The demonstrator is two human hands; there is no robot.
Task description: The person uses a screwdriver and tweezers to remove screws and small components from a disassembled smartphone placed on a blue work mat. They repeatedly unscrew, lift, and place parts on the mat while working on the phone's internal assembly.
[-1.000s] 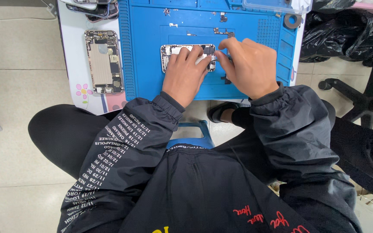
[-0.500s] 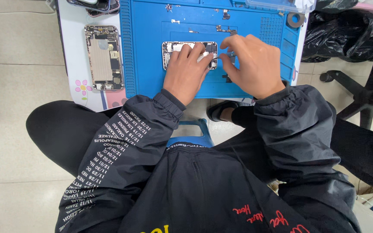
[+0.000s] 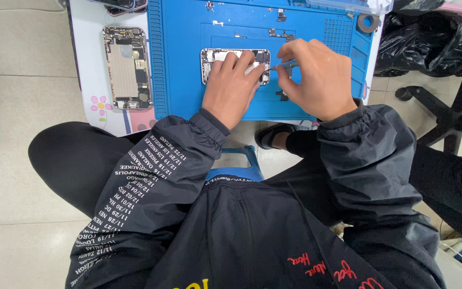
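An opened phone body (image 3: 217, 58) lies lengthwise on the blue work mat (image 3: 183, 59). My left hand (image 3: 231, 88) rests flat on the phone, fingers spread over its right half, pinning it down. My right hand (image 3: 319, 77) is closed around a thin metal tool (image 3: 284, 65) whose tip points at the phone's right end. Much of the phone is hidden under my left fingers.
A second opened phone shell (image 3: 125, 67) lies on the white table (image 3: 89, 64) left of the mat. Small parts (image 3: 280, 16) and a tape roll (image 3: 369, 23) sit along the mat's far side. Black bags (image 3: 429, 37) and a chair base (image 3: 450, 118) stand at right.
The view has shifted slightly; both hands stay on the phone, with the right hand's tool still at the phone's right end.
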